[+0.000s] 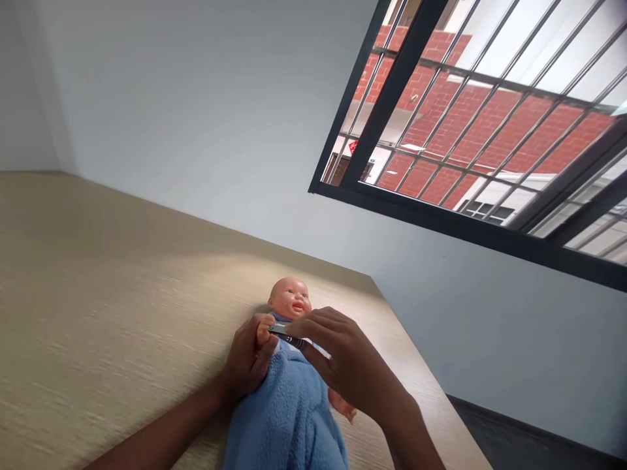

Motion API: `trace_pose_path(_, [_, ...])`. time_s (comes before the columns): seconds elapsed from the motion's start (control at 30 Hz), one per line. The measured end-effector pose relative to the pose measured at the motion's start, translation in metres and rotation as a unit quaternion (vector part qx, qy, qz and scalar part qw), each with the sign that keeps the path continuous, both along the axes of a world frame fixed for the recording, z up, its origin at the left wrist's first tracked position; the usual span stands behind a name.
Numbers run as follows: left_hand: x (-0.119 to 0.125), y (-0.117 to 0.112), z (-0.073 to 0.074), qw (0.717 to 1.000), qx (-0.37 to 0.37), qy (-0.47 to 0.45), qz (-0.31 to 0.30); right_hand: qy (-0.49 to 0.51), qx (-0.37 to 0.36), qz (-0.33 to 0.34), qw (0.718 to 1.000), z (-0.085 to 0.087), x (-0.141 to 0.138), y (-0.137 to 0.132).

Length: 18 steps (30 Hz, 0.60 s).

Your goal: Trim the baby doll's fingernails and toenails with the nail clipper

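A baby doll [289, 297] lies face up on the wooden table, its body under a fuzzy blue cloth [294, 405]. My left hand [247, 359] is closed around the doll's small raised hand [264, 329]. Between the thumb and fingers of my right hand [337, 349] is a silver and dark nail clipper [287, 333]. Its tip is up against the doll's fingers; whether it touches them I cannot tell. The doll's other hand [345, 408] sticks out below my right wrist. My right hand hides part of the doll's chest.
The pale wooden table [122, 294] reaches to the wall [196, 117], with its right edge sloping down toward the dark floor [529, 437]. A dark-framed window [441, 205] with metal bars is at the upper right.
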State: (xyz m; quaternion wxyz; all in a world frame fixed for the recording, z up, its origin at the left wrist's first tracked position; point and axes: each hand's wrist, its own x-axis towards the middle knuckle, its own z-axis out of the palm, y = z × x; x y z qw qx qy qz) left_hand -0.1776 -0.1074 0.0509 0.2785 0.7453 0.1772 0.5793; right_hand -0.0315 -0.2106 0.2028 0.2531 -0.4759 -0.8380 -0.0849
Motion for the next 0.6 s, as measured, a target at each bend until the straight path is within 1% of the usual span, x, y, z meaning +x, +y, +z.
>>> trace_pose_path(0.07, [-0.0005, 0.0, -0.0001, 1.0, -0.006, 0.005, -0.005, 0.015, -0.01, -0.004, 1.0, 0.002, 0.0025, -0.0017])
trace_pose_path(0.13, [-0.0005, 0.0003, -0.0011, 1.0, -0.004, 0.001, -0.011, 0.022, -0.036, -0.013, 0.999, 0.0035, 0.0047, -0.0037])
trace_pose_path(0.2, [-0.0002, 0.0008, -0.0023, 1.0, 0.001, -0.006, -0.019, 0.018, -0.068, -0.015, 0.997, 0.0035, 0.0057, -0.0048])
trace_pose_path(0.27, [0.0001, 0.0014, -0.0031, 1.0, 0.004, -0.012, -0.028, 0.012, -0.083, -0.009, 0.996, 0.002, 0.0054, -0.0045])
trace_pose_path(0.37, [0.0003, 0.0019, -0.0029, 0.999, 0.005, -0.015, -0.032, 0.009, -0.068, 0.0, 0.998, -0.0003, 0.0038, -0.0028])
trace_pose_path(0.47, [0.0004, 0.002, -0.0027, 0.999, 0.01, -0.015, -0.032, 0.007, -0.049, -0.007, 0.999, -0.0008, 0.0029, -0.0015])
trace_pose_path(0.6, [0.0004, 0.0017, -0.0029, 0.999, 0.01, -0.019, -0.031, 0.015, -0.046, 0.003, 0.999, -0.0008, 0.0022, -0.0005])
